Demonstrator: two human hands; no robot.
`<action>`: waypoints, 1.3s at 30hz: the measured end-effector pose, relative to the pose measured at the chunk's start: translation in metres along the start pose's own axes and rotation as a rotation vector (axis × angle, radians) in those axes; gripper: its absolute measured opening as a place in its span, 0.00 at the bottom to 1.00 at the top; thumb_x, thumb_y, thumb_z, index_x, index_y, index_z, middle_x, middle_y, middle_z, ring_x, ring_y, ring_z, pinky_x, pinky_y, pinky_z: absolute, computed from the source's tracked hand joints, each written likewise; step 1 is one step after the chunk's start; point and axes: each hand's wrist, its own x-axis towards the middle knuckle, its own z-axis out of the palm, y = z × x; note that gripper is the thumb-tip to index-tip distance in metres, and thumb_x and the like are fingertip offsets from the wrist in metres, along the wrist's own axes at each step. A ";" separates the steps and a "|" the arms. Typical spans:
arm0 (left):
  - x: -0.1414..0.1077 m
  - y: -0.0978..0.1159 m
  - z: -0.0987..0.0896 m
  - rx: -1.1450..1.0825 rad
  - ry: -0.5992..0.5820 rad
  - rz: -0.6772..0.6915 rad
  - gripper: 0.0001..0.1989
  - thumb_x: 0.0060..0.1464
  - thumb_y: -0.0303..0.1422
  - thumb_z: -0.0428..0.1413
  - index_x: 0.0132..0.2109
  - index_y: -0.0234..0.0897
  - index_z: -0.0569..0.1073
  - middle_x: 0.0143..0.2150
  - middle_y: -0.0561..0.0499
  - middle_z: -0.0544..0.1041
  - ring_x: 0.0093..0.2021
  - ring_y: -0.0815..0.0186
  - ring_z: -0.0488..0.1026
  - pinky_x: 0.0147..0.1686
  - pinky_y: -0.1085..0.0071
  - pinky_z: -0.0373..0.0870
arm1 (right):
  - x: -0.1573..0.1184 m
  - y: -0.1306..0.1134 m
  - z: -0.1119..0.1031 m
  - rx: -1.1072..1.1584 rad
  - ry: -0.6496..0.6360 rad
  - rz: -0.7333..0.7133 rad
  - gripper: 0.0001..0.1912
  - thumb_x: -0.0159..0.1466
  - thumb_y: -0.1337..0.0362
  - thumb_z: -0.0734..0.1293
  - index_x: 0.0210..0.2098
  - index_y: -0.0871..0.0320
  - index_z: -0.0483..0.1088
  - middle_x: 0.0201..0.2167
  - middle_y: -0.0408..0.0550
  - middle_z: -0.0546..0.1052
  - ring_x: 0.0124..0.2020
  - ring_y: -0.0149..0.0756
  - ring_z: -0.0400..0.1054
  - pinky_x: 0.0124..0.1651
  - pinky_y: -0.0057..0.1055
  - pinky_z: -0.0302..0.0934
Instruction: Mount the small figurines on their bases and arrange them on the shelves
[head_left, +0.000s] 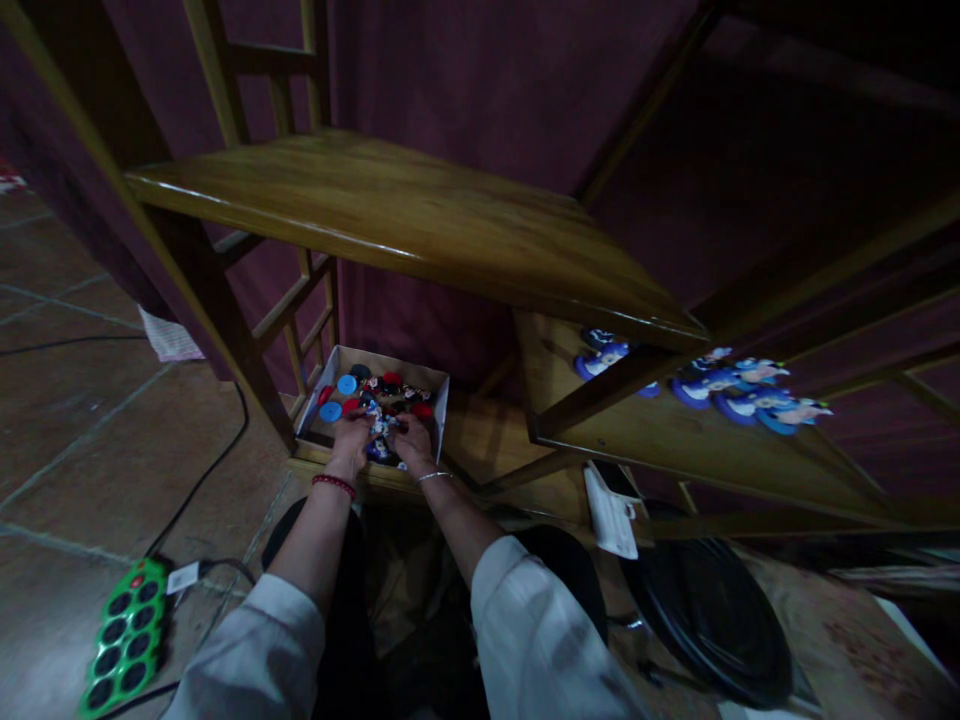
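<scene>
An open cardboard box stands on a low wooden shelf, filled with a jumble of round badges in blue, red and black. Among them lies a blue round badge. My left hand reaches over the box's near edge, its fingers down in the pile. Close beside it, my right hand also has its fingertips among the badges. Neither hand clearly shows whether a badge is pinched between its fingers. Some of the pile is hidden under both hands.
Blue cartoon-figure pieces lie on a slanted wooden shelf to the right, below an upper wooden shelf. A green power strip and black cable lie on the tiled floor at left. A black round object sits low right.
</scene>
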 end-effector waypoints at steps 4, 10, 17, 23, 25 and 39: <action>-0.001 0.001 0.000 0.007 -0.009 -0.001 0.09 0.40 0.17 0.52 0.30 0.33 0.66 0.23 0.54 0.69 0.24 0.73 0.67 0.27 0.74 0.67 | 0.001 0.004 0.004 0.080 -0.028 0.058 0.10 0.54 0.65 0.64 0.37 0.55 0.69 0.31 0.42 0.75 0.32 0.31 0.71 0.37 0.25 0.63; -0.002 0.002 0.000 0.033 -0.011 0.001 0.08 0.41 0.17 0.52 0.29 0.32 0.66 0.24 0.54 0.69 0.25 0.73 0.66 0.27 0.74 0.66 | 0.004 0.010 0.010 0.252 -0.059 0.064 0.14 0.55 0.67 0.63 0.41 0.52 0.68 0.30 0.39 0.75 0.27 0.28 0.71 0.32 0.24 0.65; -0.003 0.002 -0.001 0.015 -0.012 -0.007 0.08 0.41 0.17 0.52 0.29 0.33 0.66 0.24 0.54 0.69 0.25 0.73 0.67 0.27 0.75 0.66 | 0.001 0.001 0.011 0.480 -0.083 0.217 0.13 0.55 0.72 0.61 0.40 0.56 0.66 0.25 0.39 0.74 0.22 0.28 0.70 0.26 0.23 0.66; -0.004 0.003 0.000 -0.003 -0.013 0.004 0.09 0.40 0.16 0.51 0.28 0.33 0.66 0.22 0.55 0.68 0.23 0.73 0.66 0.28 0.74 0.66 | 0.003 0.004 0.013 0.515 -0.064 0.228 0.09 0.56 0.69 0.61 0.38 0.57 0.64 0.23 0.41 0.74 0.22 0.29 0.71 0.25 0.22 0.66; -0.004 0.004 0.001 0.002 -0.001 0.001 0.10 0.39 0.16 0.51 0.28 0.33 0.66 0.22 0.55 0.68 0.23 0.73 0.66 0.28 0.73 0.67 | 0.005 0.009 0.015 0.487 -0.058 0.202 0.08 0.56 0.68 0.62 0.36 0.58 0.64 0.25 0.42 0.74 0.23 0.29 0.71 0.24 0.22 0.65; -0.005 0.004 0.000 0.105 0.023 -0.005 0.09 0.40 0.16 0.52 0.28 0.34 0.67 0.23 0.54 0.68 0.27 0.70 0.68 0.32 0.70 0.68 | -0.004 -0.001 0.005 0.514 -0.045 0.238 0.07 0.54 0.66 0.63 0.34 0.56 0.64 0.20 0.37 0.73 0.23 0.28 0.70 0.25 0.22 0.65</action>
